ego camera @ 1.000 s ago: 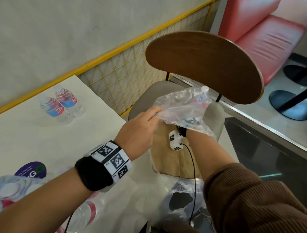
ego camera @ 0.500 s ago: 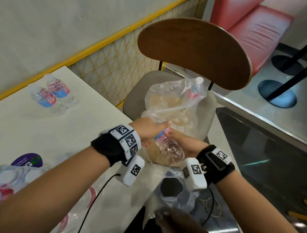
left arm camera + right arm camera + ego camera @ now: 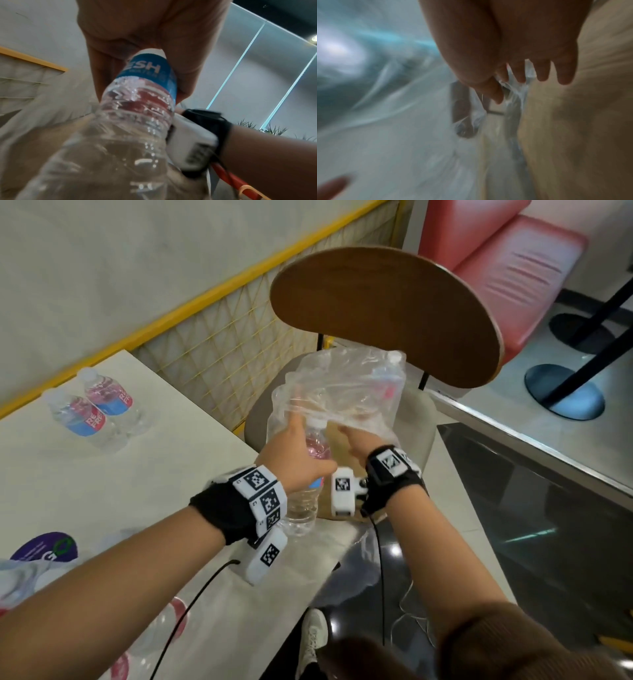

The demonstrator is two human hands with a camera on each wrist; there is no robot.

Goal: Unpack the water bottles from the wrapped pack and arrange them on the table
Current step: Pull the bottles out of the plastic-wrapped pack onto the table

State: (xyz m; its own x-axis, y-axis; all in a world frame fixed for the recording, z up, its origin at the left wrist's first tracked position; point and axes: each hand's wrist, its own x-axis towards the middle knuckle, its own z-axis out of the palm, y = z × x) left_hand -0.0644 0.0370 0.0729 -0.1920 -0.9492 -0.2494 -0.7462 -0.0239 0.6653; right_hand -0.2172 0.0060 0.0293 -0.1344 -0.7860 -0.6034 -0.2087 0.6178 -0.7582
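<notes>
We had our left hand [image 3: 297, 451] wrapped around the upper body of a water bottle [image 3: 306, 491], our grip closed on it at the label; the left wrist view showed the fingers [image 3: 106, 56] curled round the blue band of that label [image 3: 150, 73], with the clear ribbed body below. The bottle stood nearly upright, held in the air over the gap between the surface [image 3: 102, 481] and the chair seat [image 3: 416, 412], its white cap [image 3: 317, 423] just at the mouth of the plastic wrap [image 3: 346, 392].

Our right hand [image 3: 363, 441] held the lower edge of that wrap. In the right wrist view the image was blurred, yet we could see the thumb and fingers [image 3: 522, 73] pinching a fold of clear film [image 3: 513, 86], so that grip was closed on the wrap. The wrap stood puffed up above the chair seat, in front of the wooden backrest [image 3: 387, 313], and one more bottle [image 3: 388, 374] showed inside it at the far corner, red label and white cap visible through the film.

On the surface, near the yellow mesh rail [image 3: 219, 350], two bottles [image 3: 96, 409] lay side by side, touching. At the near left edge of the surface more bottles in loose film [image 3: 17, 580] lay partly out of view, beside a purple sticker [image 3: 46, 547].
</notes>
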